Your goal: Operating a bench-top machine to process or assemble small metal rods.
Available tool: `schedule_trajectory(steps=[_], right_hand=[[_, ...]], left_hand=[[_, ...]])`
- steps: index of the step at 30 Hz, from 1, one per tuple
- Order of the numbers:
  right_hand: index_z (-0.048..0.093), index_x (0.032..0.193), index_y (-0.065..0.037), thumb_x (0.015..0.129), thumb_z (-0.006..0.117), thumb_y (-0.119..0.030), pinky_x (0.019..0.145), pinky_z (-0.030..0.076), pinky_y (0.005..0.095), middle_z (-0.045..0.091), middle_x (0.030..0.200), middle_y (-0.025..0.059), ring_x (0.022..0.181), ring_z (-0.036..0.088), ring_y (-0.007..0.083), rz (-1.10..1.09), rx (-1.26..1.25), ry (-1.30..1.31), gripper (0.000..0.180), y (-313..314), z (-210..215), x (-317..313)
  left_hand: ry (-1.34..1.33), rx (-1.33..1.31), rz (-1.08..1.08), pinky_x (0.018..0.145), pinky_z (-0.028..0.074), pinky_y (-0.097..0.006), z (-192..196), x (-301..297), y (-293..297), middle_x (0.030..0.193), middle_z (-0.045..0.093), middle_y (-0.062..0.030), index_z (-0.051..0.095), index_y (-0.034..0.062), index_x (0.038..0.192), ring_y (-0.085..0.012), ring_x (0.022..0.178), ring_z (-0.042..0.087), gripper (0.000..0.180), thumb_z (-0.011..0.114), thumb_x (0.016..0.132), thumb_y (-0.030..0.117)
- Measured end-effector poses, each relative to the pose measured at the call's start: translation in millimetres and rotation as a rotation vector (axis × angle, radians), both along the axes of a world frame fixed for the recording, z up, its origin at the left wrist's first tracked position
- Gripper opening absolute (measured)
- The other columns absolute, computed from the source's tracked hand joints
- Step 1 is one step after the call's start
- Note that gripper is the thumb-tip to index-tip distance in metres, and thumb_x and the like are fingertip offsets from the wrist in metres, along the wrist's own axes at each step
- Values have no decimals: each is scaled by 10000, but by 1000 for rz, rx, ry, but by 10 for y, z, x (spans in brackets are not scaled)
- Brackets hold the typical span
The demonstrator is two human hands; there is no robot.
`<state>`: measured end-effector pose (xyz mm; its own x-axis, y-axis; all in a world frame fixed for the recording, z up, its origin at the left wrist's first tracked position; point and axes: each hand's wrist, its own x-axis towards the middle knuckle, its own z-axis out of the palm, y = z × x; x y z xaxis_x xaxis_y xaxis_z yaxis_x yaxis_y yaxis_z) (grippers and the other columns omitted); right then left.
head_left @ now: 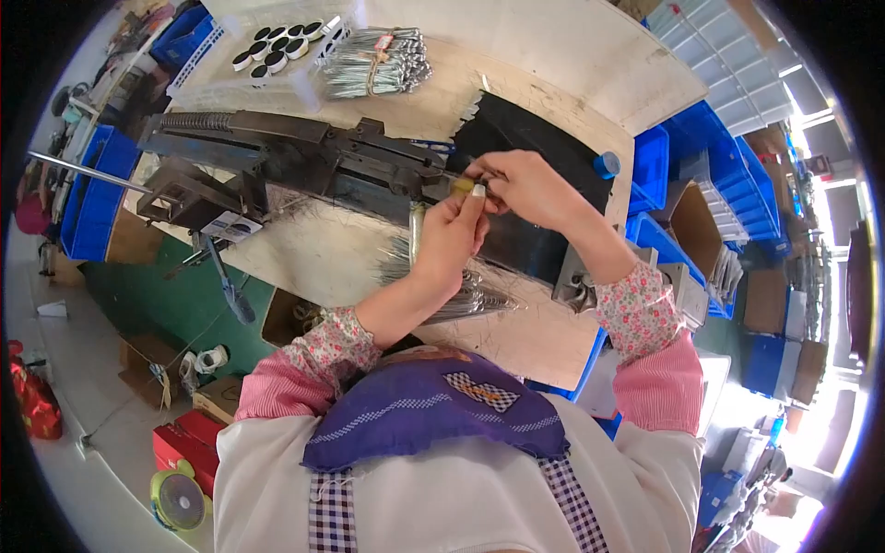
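Both my hands meet at the right end of a long dark metal bench machine (332, 152). My left hand (447, 238) is closed, its thumb raised against the fingers of the other hand. My right hand (533, 189) comes in from the right with its fingers pinched together. A small yellowish piece (461, 186) shows between them at the machine's tip; what each hand grips is mostly hidden by fingers. Thin metal wires (475, 300) lie in a pile under my left wrist. Beneath my right hand is a black mat (525, 138).
A tied bundle of metal wires (378, 66) lies at the back beside a clear plastic crate (198, 92) with black-and-white rolls. A blue cap (607, 165) is on the mat's right edge. Blue bins (650, 170) stand at the right. A metal rod (101, 175) sticks out left.
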<state>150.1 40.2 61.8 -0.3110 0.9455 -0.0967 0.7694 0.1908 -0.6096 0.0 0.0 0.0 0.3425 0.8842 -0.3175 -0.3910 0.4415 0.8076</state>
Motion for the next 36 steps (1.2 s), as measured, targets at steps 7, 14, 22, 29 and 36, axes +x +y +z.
schedule_trajectory(steps=[7, 14, 22, 29, 36], right_hand=[[642, 1064, 45, 857, 575, -94, 636, 514, 268, 662, 751, 95, 669, 630, 122, -76, -198, 269, 259, -161, 127, 188], [627, 1042, 81, 889, 600, -108, 625, 542, 269, 669, 797, 106, 677, 653, 127, -49, -273, 376, 244, -89, -12, 237], [621, 1110, 64, 908, 590, -128, 665, 541, 251, 672, 835, 86, 694, 642, 123, -80, -415, 550, 280, -83, 89, 241], [605, 1155, 52, 922, 558, -156, 635, 542, 261, 651, 809, 84, 685, 637, 146, -39, -568, 528, 316, 94, 77, 301], [558, 1271, -62, 895, 592, -167, 807, 447, 355, 573, 1024, 138, 883, 541, 306, 41, 447, -178, 392, -147, 306, 403]], left_hand=[[-43, -45, 48, 473, 300, -229, 83, 68, -78, 573, 427, 40, 581, 58, 829, -58, 487, 354, 254, 496, 987, 238], [-53, -33, 44, 495, 307, -244, 67, 29, -71, 576, 400, 50, 568, 60, 834, -63, 481, 338, 254, 493, 988, 248], [-130, -72, 93, 450, 327, -235, 106, 27, -89, 551, 428, 40, 560, 65, 790, -58, 461, 368, 276, 520, 972, 269], [-176, -14, -125, 950, 451, -391, -18, 2, -6, 1104, 588, -117, 502, 24, 1103, -211, 1050, 576, 554, 336, 980, 539], [-702, -312, -96, 1117, 306, -426, 237, -96, 89, 1382, 389, -233, 318, -70, 1346, -330, 1351, 329, 756, 288, 963, 580]])
